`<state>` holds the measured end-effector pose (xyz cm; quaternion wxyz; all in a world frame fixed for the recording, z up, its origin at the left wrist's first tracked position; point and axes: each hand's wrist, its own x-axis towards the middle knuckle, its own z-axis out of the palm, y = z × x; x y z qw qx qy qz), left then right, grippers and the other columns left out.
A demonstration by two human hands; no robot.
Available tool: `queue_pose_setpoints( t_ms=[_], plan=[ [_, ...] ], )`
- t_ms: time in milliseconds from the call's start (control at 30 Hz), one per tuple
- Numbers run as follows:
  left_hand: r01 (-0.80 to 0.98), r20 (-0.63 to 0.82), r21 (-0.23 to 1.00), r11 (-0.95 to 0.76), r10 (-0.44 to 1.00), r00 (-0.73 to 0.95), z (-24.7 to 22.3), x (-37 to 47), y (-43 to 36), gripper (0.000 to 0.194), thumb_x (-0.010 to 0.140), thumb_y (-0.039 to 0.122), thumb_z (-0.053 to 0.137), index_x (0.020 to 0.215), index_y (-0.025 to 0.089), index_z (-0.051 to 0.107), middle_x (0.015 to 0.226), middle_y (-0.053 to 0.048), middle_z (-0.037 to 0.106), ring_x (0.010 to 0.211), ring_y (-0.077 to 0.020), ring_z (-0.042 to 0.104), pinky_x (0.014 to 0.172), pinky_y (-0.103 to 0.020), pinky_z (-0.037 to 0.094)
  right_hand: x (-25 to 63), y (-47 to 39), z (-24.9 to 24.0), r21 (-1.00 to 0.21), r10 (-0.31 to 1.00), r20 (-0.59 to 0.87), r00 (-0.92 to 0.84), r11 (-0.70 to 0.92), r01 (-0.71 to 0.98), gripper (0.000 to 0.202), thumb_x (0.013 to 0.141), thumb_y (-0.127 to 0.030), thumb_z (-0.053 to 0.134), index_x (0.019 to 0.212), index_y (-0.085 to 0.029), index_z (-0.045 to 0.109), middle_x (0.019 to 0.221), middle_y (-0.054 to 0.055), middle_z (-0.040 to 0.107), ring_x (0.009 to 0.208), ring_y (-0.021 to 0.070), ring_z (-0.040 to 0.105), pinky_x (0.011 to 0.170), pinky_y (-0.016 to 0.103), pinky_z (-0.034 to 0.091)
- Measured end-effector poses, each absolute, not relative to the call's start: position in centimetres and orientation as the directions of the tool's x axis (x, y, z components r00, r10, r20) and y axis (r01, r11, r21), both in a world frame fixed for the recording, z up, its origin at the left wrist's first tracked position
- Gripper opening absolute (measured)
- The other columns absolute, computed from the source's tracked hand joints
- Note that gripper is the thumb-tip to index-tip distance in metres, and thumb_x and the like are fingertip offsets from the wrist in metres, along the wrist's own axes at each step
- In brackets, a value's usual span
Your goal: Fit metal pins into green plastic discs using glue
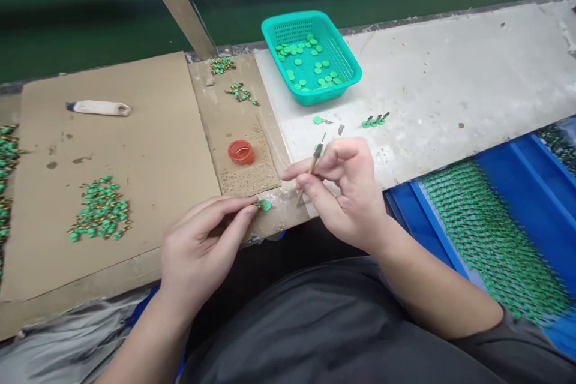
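Between the thumb and forefinger of my left hand is a small green part with a round disc base, held just above the table's front edge. My right hand grips a thin wooden-handled tool with a dark collar and a fine tip that points up and away; its exact kind is unclear. Left of my right hand, a red cup with some liquid stands on cardboard. Beyond the right hand lie a loose green disc and a short row of green pieces with dark tops.
A teal basket holding green discs stands at the back. Piles of small green-and-gold parts lie on cardboard at left, near a white tube. Blue trays at lower right carry dense rows of green pieces.
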<state>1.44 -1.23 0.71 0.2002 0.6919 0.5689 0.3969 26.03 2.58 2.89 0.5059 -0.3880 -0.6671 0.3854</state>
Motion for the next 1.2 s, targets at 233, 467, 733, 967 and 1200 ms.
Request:
queue_pose_setpoints(
  t_ms=[233,467,733,967,1200],
  plan=[
    [0.675,0.353,0.672,-0.305,0.933,0.069,0.1,2.0,-1.2,0.01,0.101,0.03,0.084,0.109,0.032,0.089,0.105,0.002,0.088,0.095,-0.0141,0.081,0.094,-0.023,0.06,27.1,3.5,2.1,-0.821,0.851,0.376,-0.366,0.489,0.294,0.009,0.117,-0.023,0.06,0.121,-0.023,0.069,0.124,0.006,0.085,0.116,0.0204,0.084,0.105,0.034,0.066],
    [0.691,0.382,0.637,-0.342,0.919,0.102,0.1,2.2,-0.9,0.011,0.101,0.024,0.084,0.11,0.028,0.088,0.106,0.001,0.088,0.095,-0.0116,0.08,0.094,-0.02,0.059,27.3,3.4,1.8,-0.812,0.865,0.362,-0.347,0.476,0.339,0.013,0.118,-0.028,0.059,0.116,-0.024,0.071,0.118,0.003,0.085,0.107,0.0179,0.082,0.097,0.031,0.063],
    [0.69,0.437,0.602,-0.4,0.889,0.135,0.0,2.4,-1.1,0.015,0.098,0.018,0.085,0.109,0.029,0.088,0.103,0.001,0.088,0.095,-0.0142,0.082,0.093,-0.024,0.062,28.2,3.5,2.4,-0.708,0.819,0.234,-0.523,0.512,0.486,0.02,0.118,-0.024,0.055,0.111,-0.018,0.073,0.112,0.011,0.085,0.108,0.0275,0.08,0.1,0.041,0.06],
    [0.684,0.463,0.579,-0.443,0.87,0.172,-0.3,2.2,-1.1,0.023,0.095,0.015,0.088,0.113,0.029,0.089,0.106,0.0,0.089,0.096,-0.0147,0.082,0.097,-0.025,0.062,27.2,3.8,2.1,-0.739,0.799,0.206,-0.565,0.505,0.445,0.023,0.119,-0.027,0.053,0.108,-0.019,0.072,0.11,0.008,0.082,0.105,0.0251,0.079,0.095,0.036,0.059],
    [0.696,0.446,0.596,-0.399,0.886,0.126,0.1,2.6,-1.0,0.014,0.096,0.018,0.088,0.106,0.028,0.089,0.1,0.003,0.088,0.093,-0.0111,0.081,0.093,-0.021,0.061,24.8,4.4,0.6,-0.79,0.725,0.289,-0.626,0.55,0.272,0.03,0.122,-0.028,0.05,0.098,-0.02,0.066,0.105,0.005,0.077,0.103,0.0201,0.075,0.096,0.032,0.058]
  ],
)
